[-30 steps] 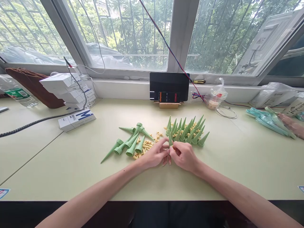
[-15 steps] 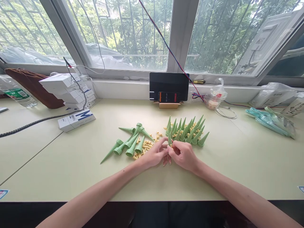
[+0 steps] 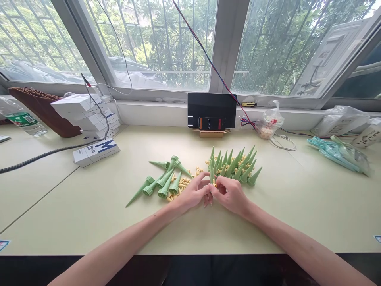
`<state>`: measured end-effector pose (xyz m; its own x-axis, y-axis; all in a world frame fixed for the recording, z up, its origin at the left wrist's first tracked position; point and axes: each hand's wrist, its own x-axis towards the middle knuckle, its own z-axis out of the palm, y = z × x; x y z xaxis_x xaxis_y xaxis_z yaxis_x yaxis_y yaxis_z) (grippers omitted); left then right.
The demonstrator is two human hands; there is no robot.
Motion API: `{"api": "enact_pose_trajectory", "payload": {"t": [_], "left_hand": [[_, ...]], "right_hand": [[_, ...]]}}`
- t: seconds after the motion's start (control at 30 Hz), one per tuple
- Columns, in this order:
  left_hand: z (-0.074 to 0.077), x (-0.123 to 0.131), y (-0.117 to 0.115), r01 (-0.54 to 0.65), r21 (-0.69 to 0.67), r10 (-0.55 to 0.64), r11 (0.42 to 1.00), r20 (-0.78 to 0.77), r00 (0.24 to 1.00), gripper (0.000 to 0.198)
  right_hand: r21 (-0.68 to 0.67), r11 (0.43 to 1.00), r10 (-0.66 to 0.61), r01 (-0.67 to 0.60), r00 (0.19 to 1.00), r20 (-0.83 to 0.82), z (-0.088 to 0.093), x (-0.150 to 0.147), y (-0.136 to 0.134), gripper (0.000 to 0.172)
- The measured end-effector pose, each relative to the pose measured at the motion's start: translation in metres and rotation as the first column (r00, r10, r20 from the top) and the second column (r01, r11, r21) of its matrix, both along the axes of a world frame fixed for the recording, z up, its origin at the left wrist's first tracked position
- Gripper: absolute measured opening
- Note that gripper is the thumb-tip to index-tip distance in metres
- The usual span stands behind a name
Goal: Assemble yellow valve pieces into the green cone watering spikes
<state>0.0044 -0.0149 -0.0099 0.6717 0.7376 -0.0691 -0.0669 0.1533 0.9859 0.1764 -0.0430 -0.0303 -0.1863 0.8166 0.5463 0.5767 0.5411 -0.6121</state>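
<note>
My left hand is closed around the lower part of a green plastic watering spike, whose tip points up. Against its side, my right hand pinches a small yellow plastic nozzle; whether the nozzle sits in the spike, I cannot tell. Left of my hands, several loose green spikes lie in a heap, beside a pile of small yellow nozzles partly covered by my left wrist. Behind my right hand stand rows of upright spikes with yellow nozzles on them.
A phone leans on a black tablet at the window sill. White boxes, a bottle and a black cable lie left. A tied plastic bag and turquoise bundle are on the right.
The yellow nozzle at the held spike shows more clearly now between the fingers. Both hands stay in nearly the same place, and the view has shifted slightly.
</note>
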Motion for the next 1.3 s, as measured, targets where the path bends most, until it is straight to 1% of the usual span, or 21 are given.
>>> {"api": "enact_pose_trajectory", "payload": {"t": [0.13, 0.27, 0.37, 0.5, 0.6, 0.67, 0.77, 0.93, 1.07, 1.17, 1.3], "left_hand": [[-0.0007, -0.0015, 0.0012, -0.095, 0.065, 0.099, 0.993, -0.056, 0.994, 0.047], [0.0025, -0.0036, 0.0021, -0.176, 0.175, 0.19, 0.969, -0.069, 0.979, 0.04], [0.0048, -0.0042, 0.0037, -0.229, 0.233, 0.251, 0.945, -0.069, 0.966, 0.036], [0.0047, -0.0041, 0.0055, -0.287, 0.302, 0.326, 0.909, -0.089, 0.941, 0.033], [0.0038, -0.0042, 0.0061, -0.303, 0.326, 0.352, 0.895, -0.101, 0.93, 0.033], [0.0035, -0.0043, 0.0065, -0.304, 0.318, 0.354, 0.898, -0.11, 0.929, 0.034], [0.0028, -0.0044, 0.0071, -0.285, 0.274, 0.326, 0.919, -0.118, 0.938, 0.037], [0.0022, -0.004, 0.0059, -0.222, 0.169, 0.236, 0.96, -0.064, 0.97, 0.041], [0.0042, -0.004, 0.0043, -0.184, 0.068, 0.187, 0.98, -0.031, 0.982, 0.049], [0.0036, -0.0043, 0.0046, -0.153, 0.044, 0.154, 0.987, -0.025, 0.988, 0.053], [-0.0012, -0.0045, 0.0061, -0.126, 0.042, 0.127, 0.991, -0.028, 0.991, 0.054]], "right_hand": [[-0.013, 1.0, -0.001, 0.0, 1.0, -0.005, -0.0001, 0.0015, 0.0013, 0.03], [-0.005, 1.0, -0.015, 0.015, 1.0, -0.007, 0.0002, 0.0034, 0.0034, 0.028], [-0.017, 1.0, 0.004, -0.004, 1.0, -0.008, 0.0005, 0.0047, 0.0047, 0.029], [-0.045, 0.998, 0.036, -0.036, 0.999, 0.002, -0.0002, 0.0065, 0.0067, 0.032], [-0.057, 0.997, 0.05, -0.049, 0.999, 0.017, -0.001, 0.0077, 0.0084, 0.034], [-0.058, 0.997, 0.059, -0.057, 0.998, 0.028, -0.0015, 0.0083, 0.0091, 0.034], [-0.031, 0.997, 0.069, -0.068, 0.997, 0.039, -0.0025, 0.0084, 0.009, 0.033], [0.068, 0.993, 0.09, -0.094, 0.994, 0.055, -0.0042, 0.006, 0.0067, 0.035], [0.1, 0.99, 0.093, -0.1, 0.993, 0.073, -0.0038, 0.0044, 0.0045, 0.034], [0.11, 0.988, 0.096, -0.105, 0.992, 0.083, -0.0036, 0.0037, 0.0031, 0.034], [0.116, 0.985, 0.115, -0.125, 0.989, 0.091, -0.0037, 0.003, 0.0021, 0.033]]}}
